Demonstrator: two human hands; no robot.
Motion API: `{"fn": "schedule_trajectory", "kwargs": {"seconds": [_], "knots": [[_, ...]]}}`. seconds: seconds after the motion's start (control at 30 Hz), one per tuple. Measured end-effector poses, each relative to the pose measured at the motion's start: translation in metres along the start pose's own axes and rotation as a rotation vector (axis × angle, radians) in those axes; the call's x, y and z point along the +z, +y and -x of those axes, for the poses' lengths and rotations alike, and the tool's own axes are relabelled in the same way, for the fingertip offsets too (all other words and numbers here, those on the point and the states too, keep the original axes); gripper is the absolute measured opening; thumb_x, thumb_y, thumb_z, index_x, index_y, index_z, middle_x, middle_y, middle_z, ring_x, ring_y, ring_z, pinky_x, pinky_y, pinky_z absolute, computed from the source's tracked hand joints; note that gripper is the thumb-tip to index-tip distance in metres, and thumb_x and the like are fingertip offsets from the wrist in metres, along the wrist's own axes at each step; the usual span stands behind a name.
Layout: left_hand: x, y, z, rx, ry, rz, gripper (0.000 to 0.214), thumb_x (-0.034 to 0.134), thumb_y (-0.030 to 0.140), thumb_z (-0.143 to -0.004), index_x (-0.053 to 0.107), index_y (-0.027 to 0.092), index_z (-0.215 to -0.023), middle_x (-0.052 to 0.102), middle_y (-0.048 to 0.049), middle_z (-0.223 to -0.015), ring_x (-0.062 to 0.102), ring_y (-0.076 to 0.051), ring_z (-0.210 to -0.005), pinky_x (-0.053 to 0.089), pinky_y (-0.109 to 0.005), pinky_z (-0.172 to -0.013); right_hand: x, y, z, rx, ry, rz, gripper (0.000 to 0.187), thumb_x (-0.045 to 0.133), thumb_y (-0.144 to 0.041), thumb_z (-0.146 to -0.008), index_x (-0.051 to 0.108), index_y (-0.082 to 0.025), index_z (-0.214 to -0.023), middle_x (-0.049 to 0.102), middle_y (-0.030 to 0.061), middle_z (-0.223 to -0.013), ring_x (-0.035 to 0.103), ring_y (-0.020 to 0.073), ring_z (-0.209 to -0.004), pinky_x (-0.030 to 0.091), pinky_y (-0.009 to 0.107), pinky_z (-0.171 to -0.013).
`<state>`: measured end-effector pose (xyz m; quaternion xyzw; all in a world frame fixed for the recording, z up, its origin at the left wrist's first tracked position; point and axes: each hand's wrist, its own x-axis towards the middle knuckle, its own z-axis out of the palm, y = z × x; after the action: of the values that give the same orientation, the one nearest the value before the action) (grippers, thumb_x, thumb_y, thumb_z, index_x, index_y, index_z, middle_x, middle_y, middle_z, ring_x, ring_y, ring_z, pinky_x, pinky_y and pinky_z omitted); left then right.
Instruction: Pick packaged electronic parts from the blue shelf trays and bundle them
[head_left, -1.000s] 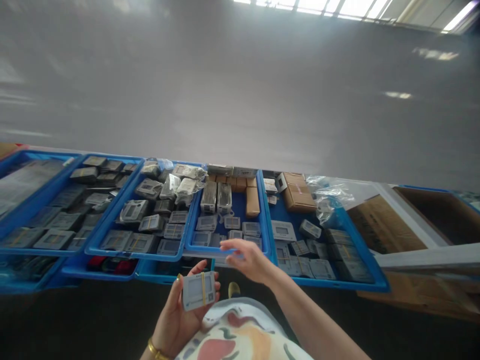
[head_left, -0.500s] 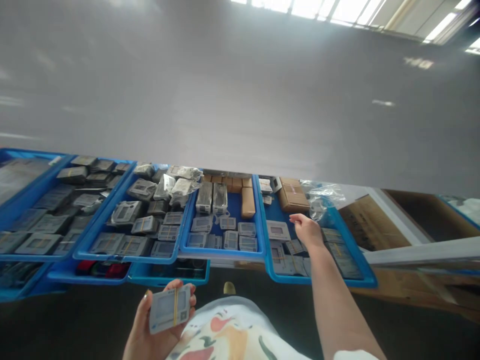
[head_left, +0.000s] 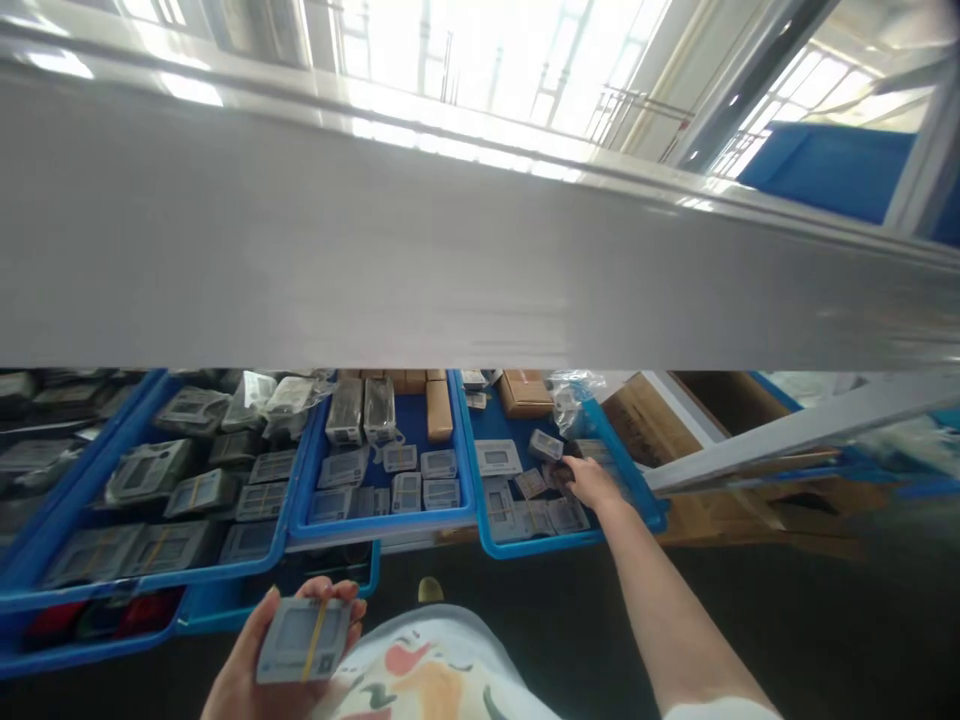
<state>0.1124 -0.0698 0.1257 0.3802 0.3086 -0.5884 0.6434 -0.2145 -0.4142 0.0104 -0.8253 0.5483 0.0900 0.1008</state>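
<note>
The left hand point(head_left: 281, 668), low at the near left, is curled around a stack of grey plastic faceplates point(head_left: 300, 640), its thumb along the left edge and its fingertips on the far and right edges; a yellow rubber band point(head_left: 316, 640) runs across the rectangular window of the top piece. This stack lies above the dark floor, just to the near side of the trays and left of the patterned garment point(head_left: 431, 670). The right hand point(head_left: 592, 483) reaches over the near right part of the right blue tray point(head_left: 525, 548), its fingers bent downward among dark and grey pieces; whether they pinch one or only touch it cannot be told. Just to the left of those fingers is a small thick grey block point(head_left: 546, 446), and farther left lies a pale windowed plate point(head_left: 498, 458). Banded bundles fill the near part of that tray, while a brown cardboard box point(head_left: 526, 393) sits at its far side with a clear plastic bag point(head_left: 568, 402) beside it on the right. The middle blue tray point(head_left: 382, 527) has plastic-wrapped stacks point(head_left: 346, 412) at the far left, a slim brown carton point(head_left: 439, 410) at the far right and smaller banded stacks point(head_left: 406, 492) nearer. Grey housings point(head_left: 148, 472) crowd the left blue tray point(head_left: 210, 574).
</note>
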Motion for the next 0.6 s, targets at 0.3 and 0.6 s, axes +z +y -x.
{"fn": "schedule_trajectory", "kwargs": {"seconds": [0.3,0.6], "knots": [[0.011,-0.014,0.005,0.025,-0.05,-0.069,0.009,0.057,0.02,-0.078,0.063,0.014,-0.08,0.064,-0.0111,-0.091,0.063,-0.028,-0.086,0.051,-0.041,-0.077,0.001,0.006,0.0,-0.031,-0.005,0.09,0.016,0.059,-0.017,-0.082,0.059,-0.013,-0.097,0.059,0.007,-0.099,0.05,0.023,-0.105,0.044,0.04,-0.087],[0.005,-0.029,-0.009,0.015,-0.312,-0.061,0.025,0.054,0.036,-0.081,0.064,0.013,-0.076,0.064,-0.0096,-0.086,0.061,-0.025,-0.081,0.047,-0.033,-0.074,0.013,0.026,-0.022,-0.058,-0.111,0.018,0.021,0.06,-0.017,-0.077,0.054,-0.015,-0.098,0.065,0.0121,-0.096,0.062,0.0252,-0.088,0.047,0.031,-0.071]]}}
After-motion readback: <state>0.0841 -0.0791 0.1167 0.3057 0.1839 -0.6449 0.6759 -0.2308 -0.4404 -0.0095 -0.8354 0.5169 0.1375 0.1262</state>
